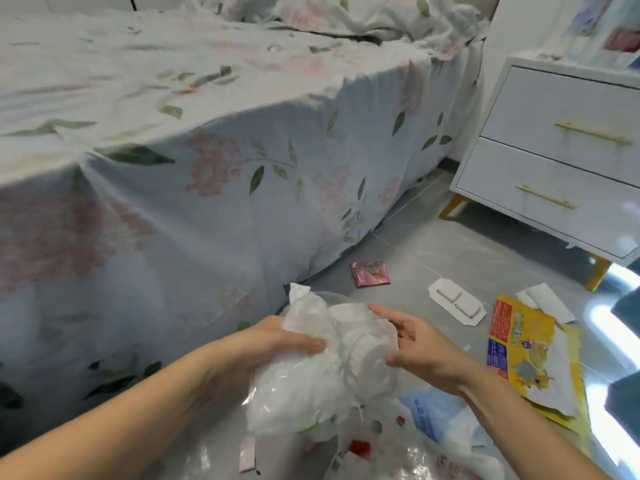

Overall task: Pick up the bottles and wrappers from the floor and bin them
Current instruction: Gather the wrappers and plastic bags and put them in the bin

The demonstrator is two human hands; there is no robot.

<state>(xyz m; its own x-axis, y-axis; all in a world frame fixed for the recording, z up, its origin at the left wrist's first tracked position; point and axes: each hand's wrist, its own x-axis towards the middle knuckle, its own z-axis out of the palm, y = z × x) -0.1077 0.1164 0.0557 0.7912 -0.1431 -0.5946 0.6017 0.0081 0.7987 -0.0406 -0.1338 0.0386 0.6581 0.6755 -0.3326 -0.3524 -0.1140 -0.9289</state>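
A grey tiled floor (433, 258) is lying beside a floral-sheeted bed (207, 150). The left hand (277, 341) is gripping a white plastic bag (298, 382), while the right hand (419, 344), fingers loosely spread, is touching a clear bottle (370, 358) at the bag. A pink wrapper (370, 273) and yellow wrapper (530, 355) are lying farther right.

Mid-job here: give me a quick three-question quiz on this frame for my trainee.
1. True or false: the pink wrapper lies on the floor near the bed.
2. Which hand grips the white plastic bag? A) left hand B) right hand
3. Fill in: the yellow packaging lies to the ____ of the white blister pack.

Key: 1 true; 2 A, its thumb presses into the bag, while the right hand's fingers are spread at a clear bottle; 3 right.
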